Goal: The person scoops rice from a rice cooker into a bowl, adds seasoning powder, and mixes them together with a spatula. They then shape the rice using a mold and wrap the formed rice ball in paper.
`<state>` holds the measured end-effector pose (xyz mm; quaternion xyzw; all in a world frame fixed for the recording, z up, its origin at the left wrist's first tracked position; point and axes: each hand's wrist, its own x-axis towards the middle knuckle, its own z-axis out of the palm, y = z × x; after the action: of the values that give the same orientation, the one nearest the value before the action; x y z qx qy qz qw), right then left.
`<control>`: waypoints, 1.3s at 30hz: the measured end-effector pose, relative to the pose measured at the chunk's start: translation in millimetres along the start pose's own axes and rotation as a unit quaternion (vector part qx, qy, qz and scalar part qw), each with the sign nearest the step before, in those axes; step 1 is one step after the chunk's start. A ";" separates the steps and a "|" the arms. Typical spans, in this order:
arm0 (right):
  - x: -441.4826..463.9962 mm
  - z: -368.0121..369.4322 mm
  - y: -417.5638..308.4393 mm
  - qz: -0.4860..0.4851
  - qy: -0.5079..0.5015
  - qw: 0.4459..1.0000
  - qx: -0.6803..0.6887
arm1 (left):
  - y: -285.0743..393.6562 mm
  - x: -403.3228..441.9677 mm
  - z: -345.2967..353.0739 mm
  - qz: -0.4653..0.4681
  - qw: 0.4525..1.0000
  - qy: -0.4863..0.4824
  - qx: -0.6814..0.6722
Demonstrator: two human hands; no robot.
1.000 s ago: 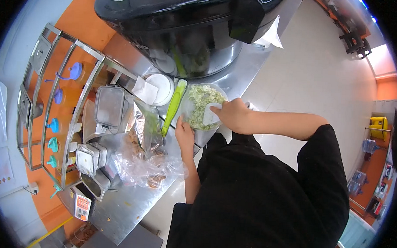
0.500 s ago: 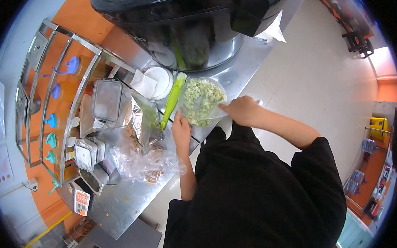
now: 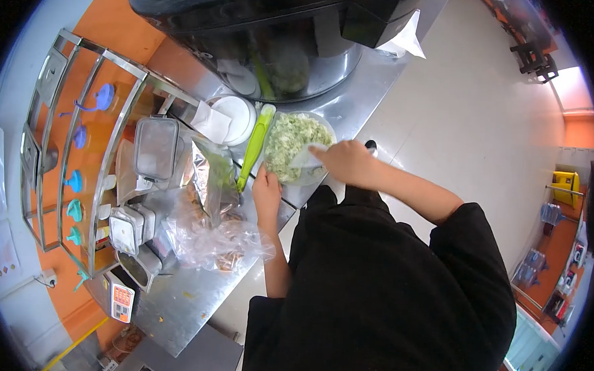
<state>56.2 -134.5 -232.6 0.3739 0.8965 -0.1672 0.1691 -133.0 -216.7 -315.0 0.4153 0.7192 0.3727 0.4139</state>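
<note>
A clear round bowl of chopped pale green food stands near the counter's front edge. My right hand is closed on a translucent white scraper, whose blade is in the chopped food. At the bowl's near left rim, my left hand grips the rim with the thumb and fingers. Just left of the bowl lies a bright green long-handled tool.
A big black appliance stands beyond the bowl. White round lids, a foil pouch, plastic bags, lidded containers and a scale sit on the left. A metal rack stands farther left.
The scraper and my right hand moved to the bowl's right rim, then back left into the chopped food. The food has been shifted about. My left hand stays at the rim.
</note>
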 end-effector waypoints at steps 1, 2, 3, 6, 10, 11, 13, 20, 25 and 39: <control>-1.2 -7.5 8.4 -0.024 0.014 0.999 0.019 | 0.7 -2.3 -0.4 -0.013 1.000 -0.002 -0.011; -5.0 -25.0 6.8 -0.009 -0.050 0.997 0.065 | 3.9 -2.6 0.1 -0.022 0.999 -0.002 -0.024; -11.3 -46.9 2.9 0.006 -0.116 0.987 0.110 | 6.2 -2.6 -0.1 -0.033 0.999 -0.003 -0.036; -20.8 -54.6 -11.5 -0.006 -0.165 0.967 0.194 | 6.1 -6.0 -1.4 -0.090 0.980 -0.016 -0.178; 7.7 11.3 -10.8 0.005 -0.031 0.978 0.206 | 7.3 -6.7 -3.6 -0.093 0.982 -0.040 -0.157; 5.4 -0.6 -8.8 0.014 -0.046 0.980 0.194 | 5.9 -5.6 -1.7 -0.095 0.984 -0.032 -0.149; -5.8 -29.2 -8.0 0.028 -0.034 0.989 0.143 | 7.1 -6.6 -3.8 -0.096 0.987 -0.026 -0.127; 45.4 12.3 0.5 0.065 0.104 0.992 0.011 | 9.4 -4.6 10.6 -0.040 0.994 0.031 -0.097; 16.1 11.7 -32.5 0.081 -0.027 0.996 -0.036 | -2.4 -4.8 12.1 -0.054 0.988 0.063 -0.132; 34.8 28.3 130.8 0.029 0.041 0.934 0.355 | 36.1 -37.1 -6.4 0.166 0.933 0.272 0.166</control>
<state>133.3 -38.2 -295.3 0.4418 0.7738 -0.4539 -0.0067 -116.8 -237.9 -270.3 0.4750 0.7764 0.4099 0.0599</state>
